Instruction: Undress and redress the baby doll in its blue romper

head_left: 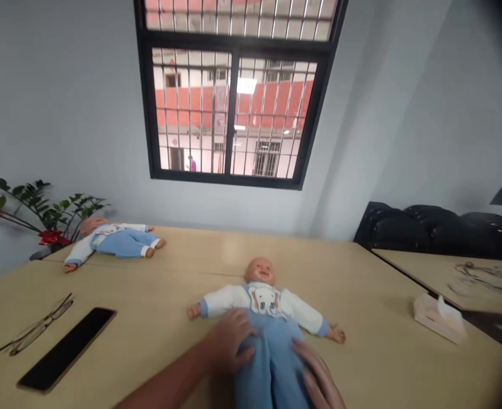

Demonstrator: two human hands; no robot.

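Observation:
A baby doll point(272, 318) in a white top with an elephant face and blue trousers lies on its back on the wooden table point(170, 307), arms spread. My left hand point(230, 341) rests on the left side of the doll's waist, fingers apart. On the right side of the trousers lies my right hand point(319, 375), its fingers extended along the leg and partly cut off by the lower frame edge. Neither hand grips anything visible. The doll's feet are out of view.
A second doll point(123, 241) lies at the back left beside a potted plant point(50, 213). Glasses point(42, 326) and a black phone point(67, 349) are at the left. A tissue pack point(439, 319) sits at the right, with black chairs point(438, 230) behind.

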